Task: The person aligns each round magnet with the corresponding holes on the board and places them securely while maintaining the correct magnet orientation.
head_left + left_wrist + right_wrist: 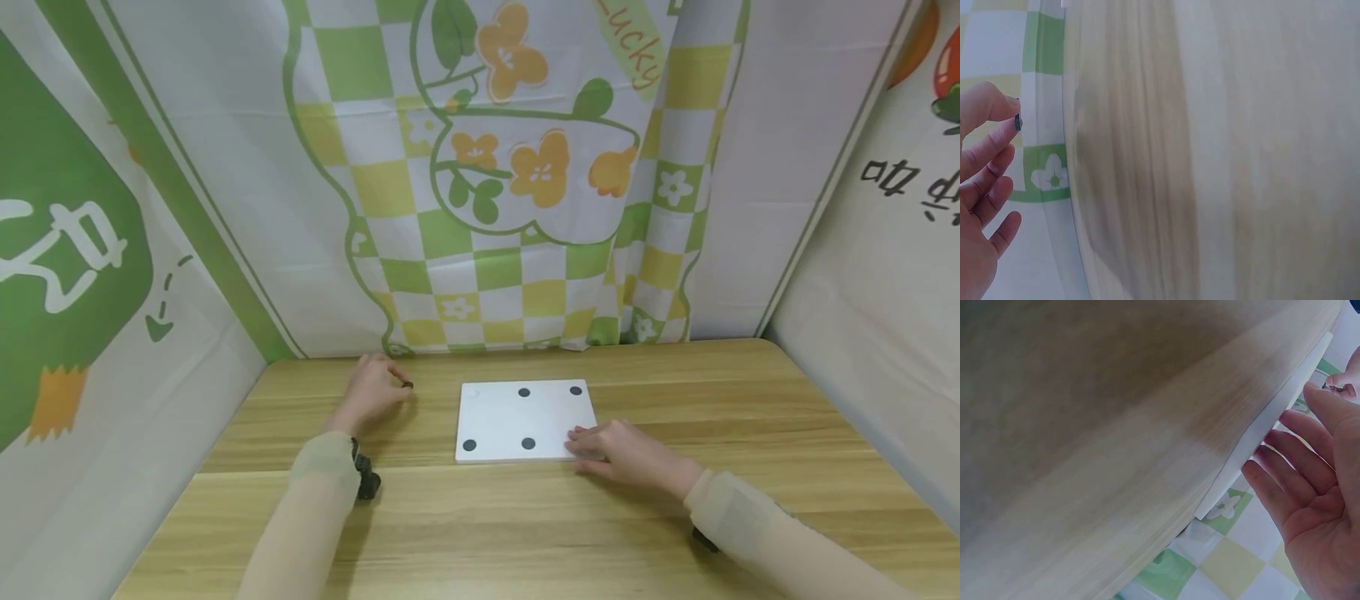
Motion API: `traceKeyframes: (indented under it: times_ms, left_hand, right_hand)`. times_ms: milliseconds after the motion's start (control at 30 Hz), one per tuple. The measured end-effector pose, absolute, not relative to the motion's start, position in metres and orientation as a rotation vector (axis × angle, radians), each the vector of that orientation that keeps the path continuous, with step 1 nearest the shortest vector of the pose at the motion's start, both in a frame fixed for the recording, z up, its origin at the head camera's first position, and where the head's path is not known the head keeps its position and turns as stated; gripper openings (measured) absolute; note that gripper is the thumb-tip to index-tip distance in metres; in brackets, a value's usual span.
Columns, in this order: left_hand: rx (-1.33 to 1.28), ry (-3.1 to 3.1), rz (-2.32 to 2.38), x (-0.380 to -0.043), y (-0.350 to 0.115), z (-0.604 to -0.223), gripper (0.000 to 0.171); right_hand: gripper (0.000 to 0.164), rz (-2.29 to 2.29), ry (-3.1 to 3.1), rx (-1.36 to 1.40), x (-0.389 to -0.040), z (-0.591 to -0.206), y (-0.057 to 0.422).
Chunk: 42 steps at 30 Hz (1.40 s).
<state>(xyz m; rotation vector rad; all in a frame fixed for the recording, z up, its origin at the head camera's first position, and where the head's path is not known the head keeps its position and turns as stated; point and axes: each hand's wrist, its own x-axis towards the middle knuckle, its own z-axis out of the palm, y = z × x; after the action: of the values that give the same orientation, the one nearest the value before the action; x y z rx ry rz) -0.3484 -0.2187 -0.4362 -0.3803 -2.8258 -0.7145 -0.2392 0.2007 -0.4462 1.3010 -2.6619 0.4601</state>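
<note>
My left hand point(371, 390) is at the back left of the table, pinching a small black disc point(1019, 120) between thumb and index finger, its other fingers loosely bent. To its right lies a flat white rectangular board point(495, 419) with dark round spots: a back-middle spot point(524, 392), a back-right spot point(575, 390), a front-left spot point(469, 445) and a front-middle spot point(528, 443). A faint round mark point(474, 393) shows at the board's back-left corner. My right hand point(626, 454) rests its extended fingers on the front-right corner, hiding that part of the board.
The wooden table point(480, 525) ends at a patterned green and white cloth point(495, 283) at the back. Printed cloth walls stand on the left point(180, 400) and right point(862, 333). Dark wrist devices sit on the left wrist point(366, 477) and the right wrist point(705, 540).
</note>
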Motion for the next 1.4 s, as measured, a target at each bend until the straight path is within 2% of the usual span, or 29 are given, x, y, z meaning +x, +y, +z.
traceKeyframes:
  times_ms: [1400]
  left_hand:
    - [-0.460, -2.845, -0.706, -0.359, -0.152, -0.436, 0.014]
  right_hand:
    - [0.030, 0.465, -2.658, 1.301, -0.240, -0.447, 0.202]
